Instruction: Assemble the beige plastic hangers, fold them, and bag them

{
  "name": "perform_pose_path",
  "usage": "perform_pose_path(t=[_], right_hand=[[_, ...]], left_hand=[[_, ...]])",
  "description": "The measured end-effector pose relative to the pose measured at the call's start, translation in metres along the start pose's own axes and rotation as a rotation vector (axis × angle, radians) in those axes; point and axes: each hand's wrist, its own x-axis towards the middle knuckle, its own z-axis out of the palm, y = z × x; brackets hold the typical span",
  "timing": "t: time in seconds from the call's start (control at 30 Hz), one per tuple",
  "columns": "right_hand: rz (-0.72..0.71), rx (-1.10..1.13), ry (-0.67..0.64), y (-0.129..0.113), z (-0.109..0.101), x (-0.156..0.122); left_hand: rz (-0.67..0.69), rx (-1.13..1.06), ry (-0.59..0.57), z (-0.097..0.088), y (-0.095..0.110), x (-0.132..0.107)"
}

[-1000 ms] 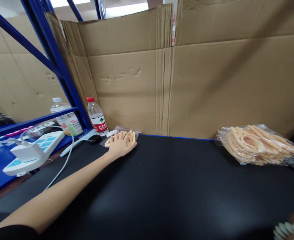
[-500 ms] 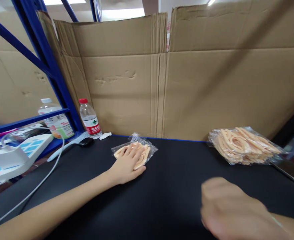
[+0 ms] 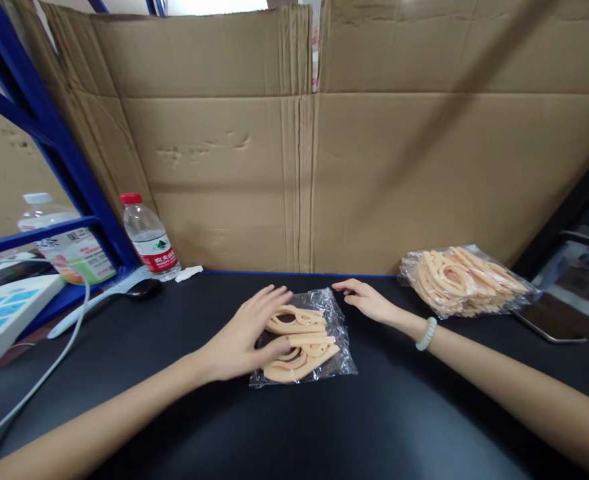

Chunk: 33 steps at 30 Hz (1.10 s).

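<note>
A clear plastic bag [image 3: 345, 360] lies flat on the black tabletop, holding beige folding hangers [image 3: 304, 363] with curved, hollow frames. My left hand [image 3: 247, 333] reaches over the bag's left end, fingers spread and thumb apart, covering part of the hangers. Whether it rests on the plastic I cannot tell. Just beyond the bag's far right corner is my right hand [image 3: 369, 301], its fingers loosely bent and apart, with nothing visible in them. A pile of similar bagged hangers [image 3: 461, 280] lies at the back right.
A cardboard wall [image 3: 224, 167] closes off the back. At the left stand a red-capped water bottle [image 3: 150, 240], a blue rack frame [image 3: 69, 153], a black object [image 3: 144, 289] and a white power strip [image 3: 19, 317] with a cable [image 3: 57, 390]. A dark-framed panel [image 3: 549, 327] stands right.
The bag of hangers now lies nearer and further right, turned and spread flatter. My left hand has come off its top towards its left end. My right hand has moved from the near right to its far corner.
</note>
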Motion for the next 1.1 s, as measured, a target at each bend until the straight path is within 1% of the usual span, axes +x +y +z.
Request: perform_pose_path(t=[0.03,0.07,0.13,0.23,0.3,0.37,0.47,0.57,0.73,0.87,0.93,1.0,1.1], right_hand=[[-0.012,-0.003,-0.050,0.002,-0.001,0.006],[-0.031,-0.004,-0.105,0.002,-0.002,0.012],[-0.087,-0.003,-0.224,0.000,-0.006,0.023],[-0.176,-0.006,-0.388,-0.008,-0.013,0.038],[-0.217,-0.011,-0.469,-0.013,-0.017,0.047],[-0.234,-0.013,-0.518,-0.014,-0.019,0.053],[-0.229,-0.009,-0.536,-0.012,-0.020,0.059],[-0.216,0.011,-0.537,-0.009,-0.020,0.060],[-0.173,0.082,-0.555,-0.011,-0.022,0.055],[-0.154,0.198,-0.642,-0.017,-0.020,0.051],[-0.144,0.256,-0.674,-0.018,-0.018,0.050],[-0.130,0.294,-0.681,-0.017,-0.016,0.050],[-0.111,0.318,-0.663,-0.013,-0.015,0.051]], left_hand=[[-0.096,-0.038,0.050,0.000,-0.009,0.002],[-0.176,-0.089,0.043,-0.001,-0.017,0.005],[-0.272,-0.203,-0.042,-0.006,-0.032,0.012],[-0.298,-0.207,-0.173,-0.016,-0.041,0.021],[-0.287,-0.147,-0.235,-0.022,-0.039,0.026],[-0.258,-0.093,-0.274,-0.024,-0.033,0.030],[-0.186,-0.047,-0.304,-0.022,-0.026,0.034],[-0.142,-0.036,-0.303,-0.019,-0.024,0.035],[-0.099,-0.180,-0.285,-0.016,-0.023,0.030],[-0.061,-0.286,-0.271,-0.016,-0.024,0.025],[-0.078,-0.370,-0.280,-0.016,-0.027,0.024],[-0.135,-0.457,-0.286,-0.015,-0.032,0.025],[-0.231,-0.589,-0.241,-0.013,-0.039,0.026]])
